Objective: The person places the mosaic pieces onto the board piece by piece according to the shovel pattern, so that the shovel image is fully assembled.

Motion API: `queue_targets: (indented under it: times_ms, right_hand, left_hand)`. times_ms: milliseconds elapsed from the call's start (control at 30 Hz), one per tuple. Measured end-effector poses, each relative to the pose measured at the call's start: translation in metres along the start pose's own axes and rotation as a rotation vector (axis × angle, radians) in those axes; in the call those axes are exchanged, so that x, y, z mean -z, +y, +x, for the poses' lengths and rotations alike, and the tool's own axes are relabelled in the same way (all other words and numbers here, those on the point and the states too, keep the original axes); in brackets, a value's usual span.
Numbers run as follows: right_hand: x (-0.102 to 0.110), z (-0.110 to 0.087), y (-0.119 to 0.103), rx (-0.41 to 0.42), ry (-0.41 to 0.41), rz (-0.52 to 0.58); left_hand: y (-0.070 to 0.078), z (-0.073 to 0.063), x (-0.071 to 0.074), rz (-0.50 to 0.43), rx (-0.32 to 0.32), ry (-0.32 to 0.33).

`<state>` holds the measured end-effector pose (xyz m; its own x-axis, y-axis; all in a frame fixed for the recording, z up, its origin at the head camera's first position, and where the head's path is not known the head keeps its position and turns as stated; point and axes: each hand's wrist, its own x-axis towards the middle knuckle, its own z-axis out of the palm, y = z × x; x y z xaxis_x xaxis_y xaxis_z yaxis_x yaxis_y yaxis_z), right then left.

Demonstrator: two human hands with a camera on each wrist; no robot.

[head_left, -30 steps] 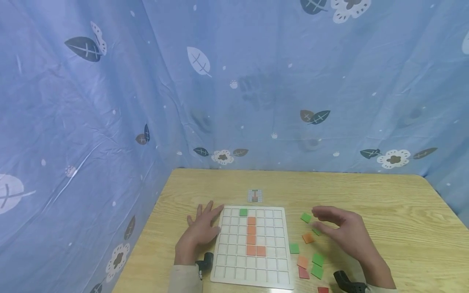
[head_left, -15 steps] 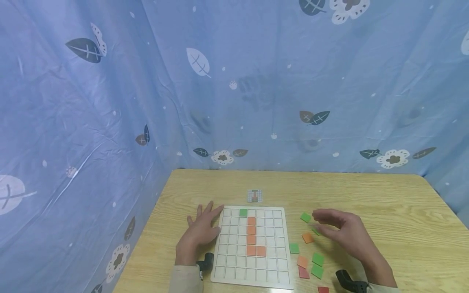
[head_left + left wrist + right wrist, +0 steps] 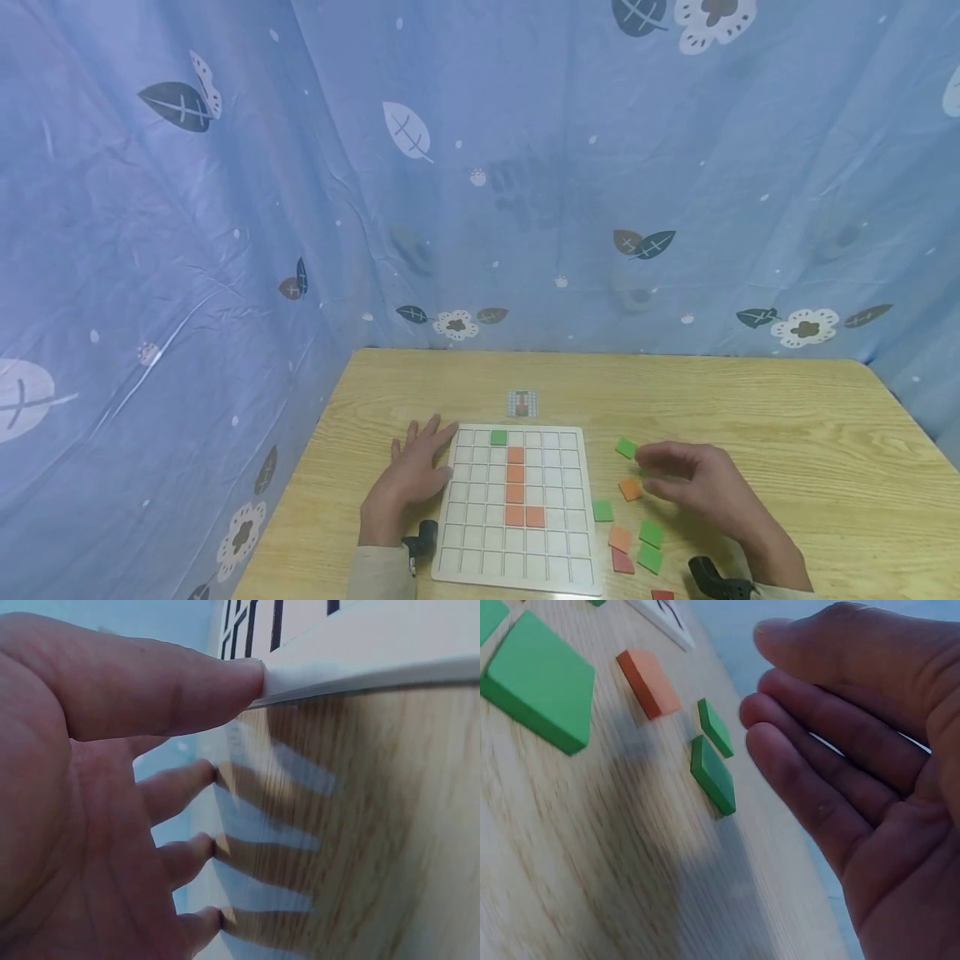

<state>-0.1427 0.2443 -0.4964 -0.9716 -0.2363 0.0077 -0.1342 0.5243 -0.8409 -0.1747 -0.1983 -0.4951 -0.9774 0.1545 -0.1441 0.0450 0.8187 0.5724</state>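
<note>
My left hand (image 3: 408, 477) rests on the table against the left side of a white gridded board (image 3: 482, 538). Its thumb (image 3: 187, 686) touches the board's edge, with the other fingertips on the wood. On the grid lie one green square tile (image 3: 498, 437) and several orange tiles (image 3: 515, 474) forming an L. Right of the board, my right hand (image 3: 701, 479) hovers with gently bent fingers and nothing between them. Below those fingers, in the right wrist view, two green tiles (image 3: 714, 776) lie close together; one is hidden by the hand in the head view. An orange tile (image 3: 631, 489) is near the thumb.
Several loose tiles lie between board and right arm: green (image 3: 650, 558), orange (image 3: 620, 538), pinkish red (image 3: 622, 561) and red (image 3: 662, 595). A small patterned card (image 3: 522, 404) lies behind the board. Blue patterned curtains (image 3: 525, 208) hang along the table's back and left side.
My right hand has shifted slightly left and toward me, covering the green tile seen beneath it earlier. The left hand stays against the board, its outer fingers shifted slightly.
</note>
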Motion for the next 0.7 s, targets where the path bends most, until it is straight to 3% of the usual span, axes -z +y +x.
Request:
queue_targets:
  times_ms: [133,433,700]
  right_hand:
    - [0.000,0.000,0.000,-0.042,-0.035,-0.038]
    - [-0.006,0.003,0.001,0.011,-0.039,-0.084]
    - [-0.014,0.005,-0.001,-0.003,-0.071,-0.101]
  left_hand:
    - [0.000,0.000,0.000,-0.001,-0.001,-0.002]
    - [0.001,0.000,0.000,-0.005,-0.013,0.003]
    - [0.002,0.000,0.001,-0.012,-0.031,0.020]
